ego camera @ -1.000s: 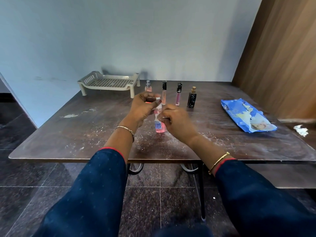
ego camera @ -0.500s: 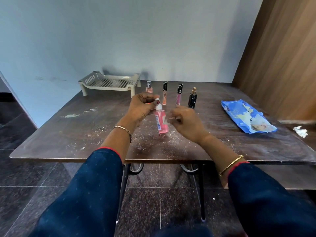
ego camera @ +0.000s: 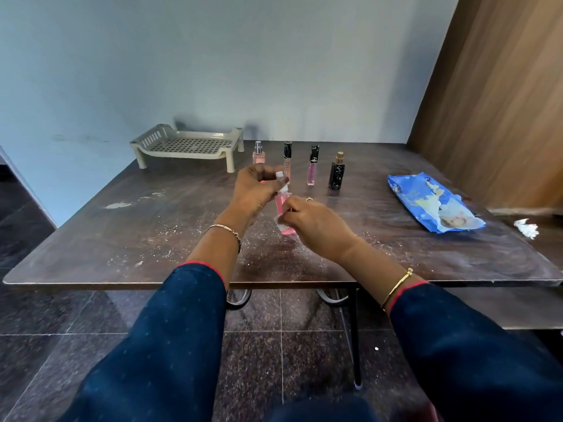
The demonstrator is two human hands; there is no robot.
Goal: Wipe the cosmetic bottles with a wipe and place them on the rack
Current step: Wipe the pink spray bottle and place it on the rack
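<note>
Pink bottle [ego camera: 283, 208]: held roughly upright over the near middle of the table [ego camera: 91, 245], between both hands, so its sides are free for rubbing.
Left hand [ego camera: 259, 190]: fingers curled round the bottle's white cap end, steadying it from above and leaving the body bare.
Right hand [ego camera: 318, 228]: fingers pinched on a wipe [ego camera: 278, 221], pressed against the bottle's lower body.
Step (judged): wiping under way, placing not yet begun.
Waiting row: perfume bottle [ego camera: 258, 153], black-capped tube [ego camera: 287, 161], pink gloss [ego camera: 312, 169] and black bottle [ego camera: 336, 173] stand upright in a line, within reach.
Rack [ego camera: 189, 146]: far left by the wall, just beside the row, the destination.
Wipe packet [ego camera: 432, 205]: lies flat at the right for fresh wipes.
Crumpled scrap [ego camera: 526, 228]: lies beyond the packet.
</note>
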